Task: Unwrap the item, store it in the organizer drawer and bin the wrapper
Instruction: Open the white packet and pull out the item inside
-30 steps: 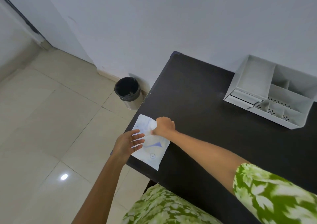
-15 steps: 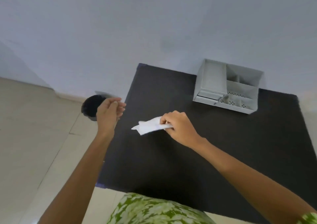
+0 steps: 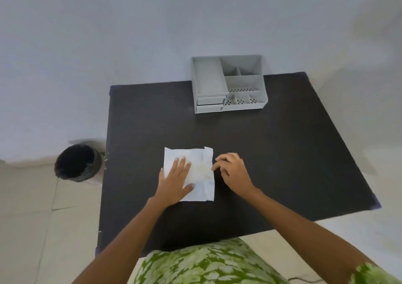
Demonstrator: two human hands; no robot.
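Plain tiled room: desk organizer (image 3: 228, 85), bin (image 3: 77, 162).

Both arms reach forward from the bottom of the view, bare to above the elbow, the right one with a green-and-white sleeve at its upper end. The left hand (image 3: 175, 180) lies palm down, fingers straight and slightly spread, thumb out to the right, pressed flat. The right hand (image 3: 233, 172) sits just beside it, knuckles up and wrist slightly raised, fingers curled loosely inward, with the fingertips (image 3: 217, 160) pointing left toward the left hand. The two hands are near each other but not touching.
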